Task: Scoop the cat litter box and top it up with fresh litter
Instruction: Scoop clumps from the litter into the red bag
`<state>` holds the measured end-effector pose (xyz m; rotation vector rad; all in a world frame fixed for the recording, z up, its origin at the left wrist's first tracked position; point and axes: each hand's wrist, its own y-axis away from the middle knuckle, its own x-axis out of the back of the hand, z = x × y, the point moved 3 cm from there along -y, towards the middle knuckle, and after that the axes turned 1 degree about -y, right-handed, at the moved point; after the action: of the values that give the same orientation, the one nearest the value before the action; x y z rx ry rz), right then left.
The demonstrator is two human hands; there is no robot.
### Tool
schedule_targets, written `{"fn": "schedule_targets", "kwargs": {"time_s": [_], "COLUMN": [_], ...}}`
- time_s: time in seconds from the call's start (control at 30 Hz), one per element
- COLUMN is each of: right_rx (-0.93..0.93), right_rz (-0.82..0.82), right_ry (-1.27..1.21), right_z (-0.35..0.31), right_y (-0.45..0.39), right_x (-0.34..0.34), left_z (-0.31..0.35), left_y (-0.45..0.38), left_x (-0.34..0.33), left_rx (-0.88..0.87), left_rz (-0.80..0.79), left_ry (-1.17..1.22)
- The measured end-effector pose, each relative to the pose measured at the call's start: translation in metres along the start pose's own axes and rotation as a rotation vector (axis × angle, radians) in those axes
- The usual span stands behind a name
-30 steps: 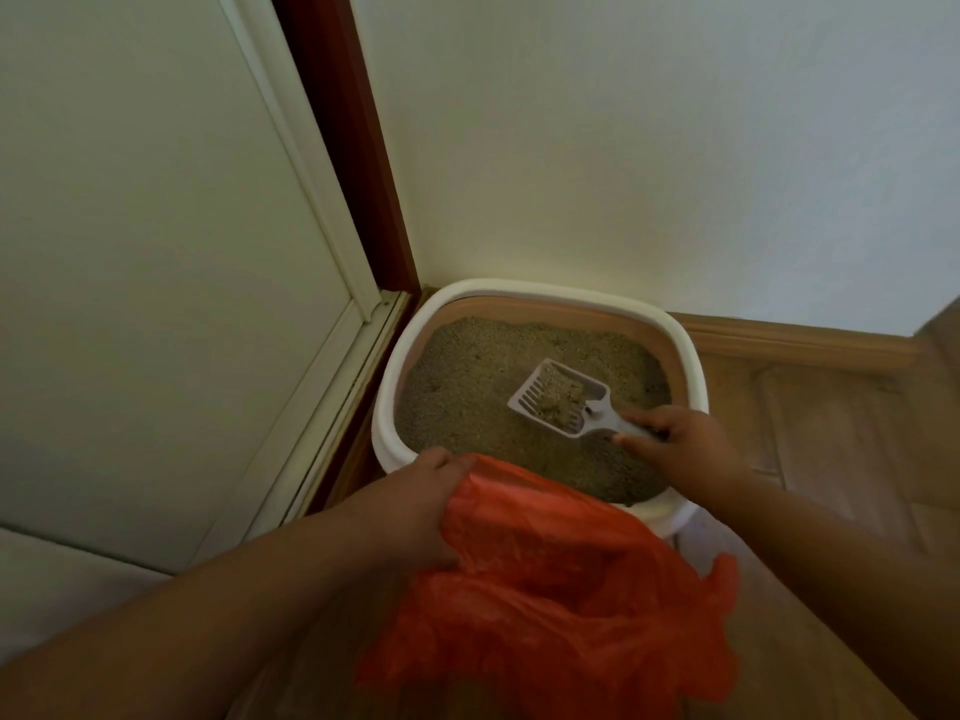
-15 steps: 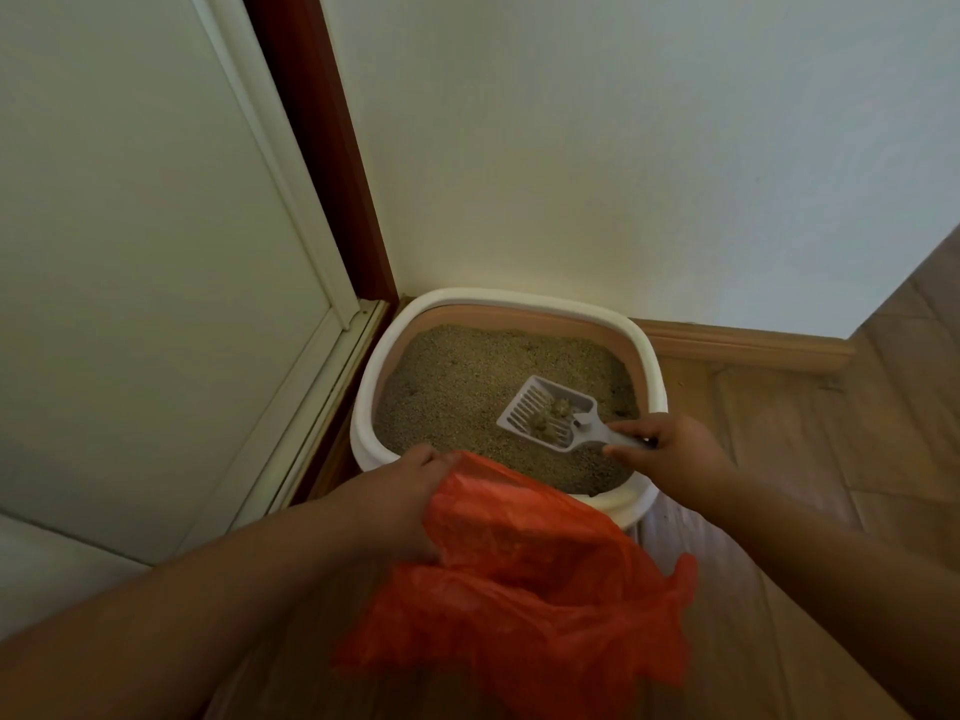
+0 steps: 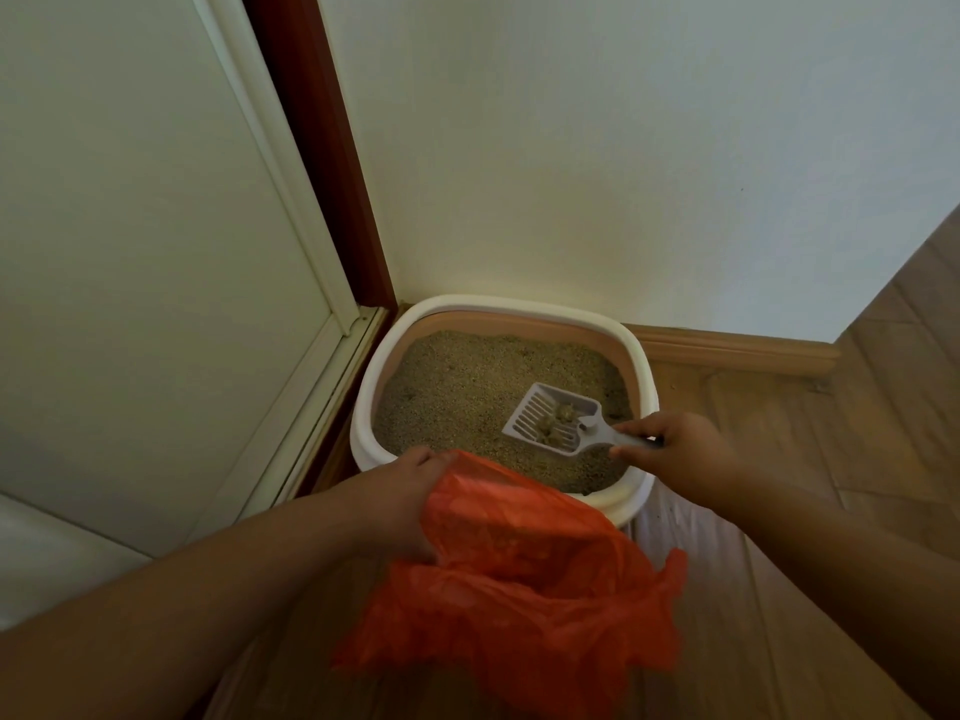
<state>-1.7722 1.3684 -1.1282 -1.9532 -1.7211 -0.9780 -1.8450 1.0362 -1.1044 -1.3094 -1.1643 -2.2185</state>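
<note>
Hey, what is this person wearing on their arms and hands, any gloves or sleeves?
Nothing shows on either one. The left hand and right hand are bare, with no gloves, rings or watch in view, and both forearms are uncovered as far as the frame's edge.

A white wall [image 3: 623, 148] meets a wood floor [image 3: 883, 433]. A white door [image 3: 130, 226] with a red frame [image 3: 322, 148] stands beside it.

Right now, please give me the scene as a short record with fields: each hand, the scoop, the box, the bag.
left hand: grips the orange bag's edge
right hand: holds the scoop handle
scoop: slotted, grey, above the litter, a few clumps inside
litter box: white rim, in the wall corner, filled with litter
orange bag: thin plastic, in front of the box's near side
floor: wood
</note>
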Motion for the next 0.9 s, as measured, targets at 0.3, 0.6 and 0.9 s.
{"fn": "schedule_targets", "kwargs": {"time_s": [0.3, 0.6, 0.9], "right_rx": [0.017, 0.175, 0.398], "right_rz": [-0.057, -0.217, -0.412], "right_ry": [0.019, -0.025, 0.313], "right_z": [-0.007, -0.025, -0.043], "right_y": [0.01, 0.017, 0.03], "right_x": [0.005, 0.031, 0.008], "left_z": [0.005, 0.008, 0.009], "left_y": [0.003, 0.004, 0.003], "left_x": [0.003, 0.007, 0.004], "left_rx": [-0.002, 0.018, -0.02], "left_rz": [-0.003, -0.041, -0.044], "left_ry": [0.003, 0.029, 0.034]}}
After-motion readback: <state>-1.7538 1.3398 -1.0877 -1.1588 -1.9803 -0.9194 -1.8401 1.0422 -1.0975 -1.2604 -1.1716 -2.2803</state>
